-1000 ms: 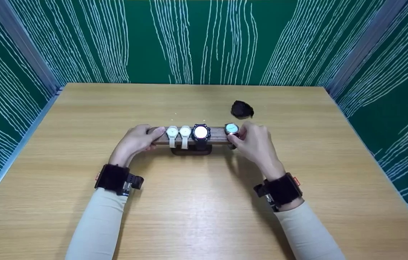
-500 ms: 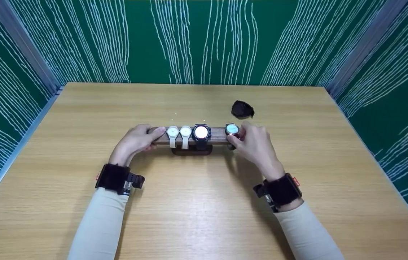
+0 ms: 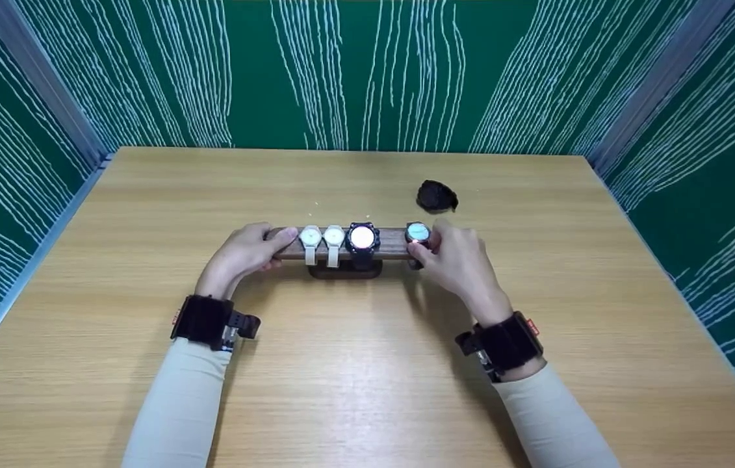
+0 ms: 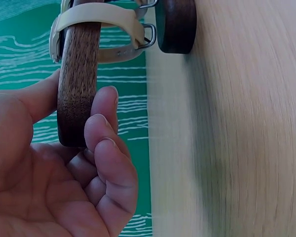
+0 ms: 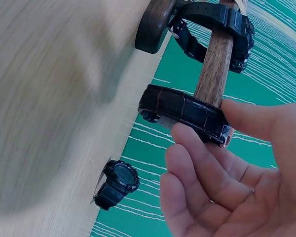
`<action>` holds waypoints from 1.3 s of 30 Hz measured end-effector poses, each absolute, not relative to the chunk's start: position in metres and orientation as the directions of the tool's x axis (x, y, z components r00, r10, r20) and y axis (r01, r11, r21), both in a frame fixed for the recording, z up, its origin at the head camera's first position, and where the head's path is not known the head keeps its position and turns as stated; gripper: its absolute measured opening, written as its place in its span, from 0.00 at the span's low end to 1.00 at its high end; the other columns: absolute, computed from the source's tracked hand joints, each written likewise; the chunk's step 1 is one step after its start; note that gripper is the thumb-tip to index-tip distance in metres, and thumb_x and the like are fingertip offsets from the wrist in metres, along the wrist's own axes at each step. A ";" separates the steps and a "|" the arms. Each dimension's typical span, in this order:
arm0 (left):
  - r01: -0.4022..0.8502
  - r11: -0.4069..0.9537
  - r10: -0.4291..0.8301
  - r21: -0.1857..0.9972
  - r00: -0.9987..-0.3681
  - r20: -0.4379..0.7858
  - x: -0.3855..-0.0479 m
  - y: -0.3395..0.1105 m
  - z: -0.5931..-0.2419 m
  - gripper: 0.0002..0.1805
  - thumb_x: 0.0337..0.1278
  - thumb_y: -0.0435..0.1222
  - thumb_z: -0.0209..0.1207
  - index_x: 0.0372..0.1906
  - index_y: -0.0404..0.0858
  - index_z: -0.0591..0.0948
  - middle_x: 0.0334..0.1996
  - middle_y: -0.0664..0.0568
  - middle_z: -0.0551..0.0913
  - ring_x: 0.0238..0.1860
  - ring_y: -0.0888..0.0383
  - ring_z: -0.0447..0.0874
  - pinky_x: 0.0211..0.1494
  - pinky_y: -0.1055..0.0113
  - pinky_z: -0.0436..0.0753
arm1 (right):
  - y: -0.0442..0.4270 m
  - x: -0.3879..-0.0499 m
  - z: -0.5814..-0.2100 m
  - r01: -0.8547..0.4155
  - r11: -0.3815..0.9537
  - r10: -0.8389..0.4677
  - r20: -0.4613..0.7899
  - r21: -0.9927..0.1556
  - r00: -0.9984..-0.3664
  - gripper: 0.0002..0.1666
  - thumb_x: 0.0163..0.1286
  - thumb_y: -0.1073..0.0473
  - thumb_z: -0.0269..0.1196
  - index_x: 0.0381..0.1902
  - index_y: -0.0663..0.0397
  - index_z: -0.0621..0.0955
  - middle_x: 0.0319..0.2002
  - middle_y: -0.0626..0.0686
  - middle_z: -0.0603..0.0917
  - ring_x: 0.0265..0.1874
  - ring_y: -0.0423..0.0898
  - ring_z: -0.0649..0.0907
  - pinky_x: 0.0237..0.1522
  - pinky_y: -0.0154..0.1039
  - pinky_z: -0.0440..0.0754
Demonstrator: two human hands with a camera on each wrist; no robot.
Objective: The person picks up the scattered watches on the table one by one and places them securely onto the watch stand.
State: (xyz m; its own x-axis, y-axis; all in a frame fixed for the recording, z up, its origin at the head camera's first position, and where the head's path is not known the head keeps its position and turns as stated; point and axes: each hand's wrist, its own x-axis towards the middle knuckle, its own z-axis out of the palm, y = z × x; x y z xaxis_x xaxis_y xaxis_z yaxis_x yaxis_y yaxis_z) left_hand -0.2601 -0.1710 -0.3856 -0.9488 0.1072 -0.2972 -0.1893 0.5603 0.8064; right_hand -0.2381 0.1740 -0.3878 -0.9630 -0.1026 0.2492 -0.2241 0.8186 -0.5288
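Observation:
A dark wooden watch stand [image 3: 393, 244] has a crossbar above an oval base [image 3: 345, 270]. My left hand [image 3: 240, 253] grips the crossbar's left end, thumb on one side and fingers curled on the other in the left wrist view. Two white-strapped watches [image 3: 322, 238] sit around the bar beside it, then a chunky black watch [image 3: 362, 239] with a glare-lit face. At the right end, my right hand [image 3: 461, 260] pinches a watch [image 5: 185, 111] with a dark brown leather strap. Its strap loops at the bar's end; its face [image 3: 417, 232] looks pale blue.
Behind the right hand lies another black watch [image 3: 436, 196] on the wooden table [image 3: 354, 390]. Tiny pale specks dot the tabletop behind the stand. Green walls [image 3: 257, 78] with white lines enclose the table at the back and sides.

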 end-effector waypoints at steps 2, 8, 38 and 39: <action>-0.196 0.558 0.103 0.806 -0.948 -0.301 -0.260 -0.171 -0.386 0.24 0.78 0.57 0.57 0.49 0.38 0.77 0.39 0.49 0.81 0.42 0.49 0.84 0.52 0.57 0.81 | 0.173 -0.238 -0.388 -0.217 0.821 -0.100 0.241 -0.528 -0.965 0.19 0.70 0.53 0.75 0.33 0.58 0.77 0.27 0.54 0.80 0.27 0.50 0.77 0.29 0.42 0.70; -0.204 0.553 0.098 0.808 -0.947 -0.306 -0.259 -0.171 -0.385 0.24 0.78 0.56 0.57 0.50 0.37 0.77 0.39 0.48 0.81 0.43 0.48 0.84 0.55 0.54 0.81 | 0.172 -0.235 -0.387 -0.208 0.822 -0.101 0.224 -0.530 -0.969 0.19 0.71 0.51 0.74 0.34 0.59 0.78 0.27 0.54 0.81 0.27 0.51 0.78 0.29 0.42 0.73; -0.228 0.551 0.098 0.803 -0.938 -0.333 -0.259 -0.172 -0.385 0.25 0.77 0.59 0.57 0.50 0.39 0.77 0.38 0.49 0.82 0.43 0.50 0.82 0.54 0.56 0.79 | 0.164 -0.235 -0.392 -0.250 0.842 -0.144 0.247 -0.479 -0.958 0.17 0.74 0.50 0.70 0.35 0.56 0.79 0.25 0.52 0.79 0.25 0.49 0.76 0.28 0.43 0.71; -0.230 0.551 0.096 0.802 -0.937 -0.335 -0.259 -0.172 -0.385 0.25 0.77 0.59 0.57 0.50 0.39 0.77 0.39 0.49 0.82 0.43 0.50 0.82 0.54 0.56 0.79 | 0.164 -0.235 -0.392 -0.253 0.841 -0.145 0.250 -0.479 -0.957 0.16 0.74 0.50 0.71 0.34 0.56 0.79 0.25 0.52 0.79 0.25 0.49 0.76 0.28 0.43 0.71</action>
